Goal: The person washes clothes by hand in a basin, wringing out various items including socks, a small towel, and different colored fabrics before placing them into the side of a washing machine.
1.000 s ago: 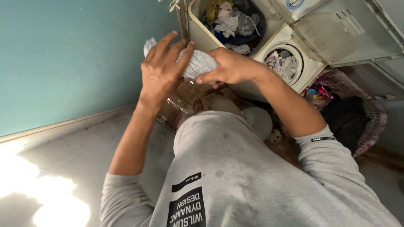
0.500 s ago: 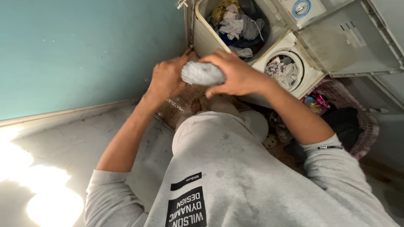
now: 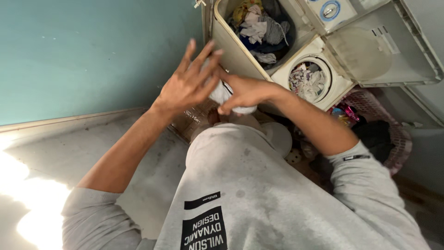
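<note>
A small white cloth point(image 3: 221, 94), rolled or bunched up, is gripped in my right hand point(image 3: 245, 91) in front of my chest. My left hand point(image 3: 189, 82) is beside it with fingers spread wide, its palm against the cloth. Both hands hover just in front of a twin-tub washing machine point(image 3: 240, 60). Its larger tub point(image 3: 263, 25) is full of mixed clothes, and the round spinner tub point(image 3: 309, 79) holds white and patterned cloth. My grey sweatshirt point(image 3: 240, 194) fills the lower part of the view.
A teal wall point(image 3: 92, 51) rises to the left above a grey concrete floor point(image 3: 152, 166). A clear plastic container point(image 3: 189, 121) sits under my hands. A pink laundry basket point(image 3: 384, 129) with dark clothes stands at the right. The machine's lid point(image 3: 374, 46) is raised.
My left hand has let go of the cloth and spread its fingers. The right hand has turned and lowered slightly, still holding the bunched cloth. The view has shifted a little.
</note>
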